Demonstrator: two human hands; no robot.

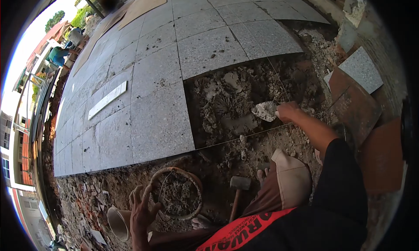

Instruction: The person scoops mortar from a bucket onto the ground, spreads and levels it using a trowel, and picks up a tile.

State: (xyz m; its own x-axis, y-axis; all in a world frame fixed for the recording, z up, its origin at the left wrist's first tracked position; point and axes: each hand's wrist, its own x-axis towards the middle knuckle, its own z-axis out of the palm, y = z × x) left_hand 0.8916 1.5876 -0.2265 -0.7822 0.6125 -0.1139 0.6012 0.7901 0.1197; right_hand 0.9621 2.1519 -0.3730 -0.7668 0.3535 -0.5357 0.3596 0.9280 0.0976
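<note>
My right hand [288,112] grips a trowel [265,111], its blade coated in grey mortar. The blade is over a bed of wet mortar [238,123] in the gap beside the laid grey tiles [159,118]. Fingers spread, my left hand [143,209] is at the left rim of a round bucket [198,185] and seems to rest on it. Dark, lumpy mortar [178,194] lies in that bucket. Close to my legs, a mallet [240,183] with a wooden handle is on the ground.
Taut string lines [244,138] cross the mortar gap. A pale strip [107,100] lies on the tiles. A loose speckled tile [361,70] and brown boards [382,157] lean at the right. Another bucket [118,223] lies left of my hand. A person [57,55] crouches far left.
</note>
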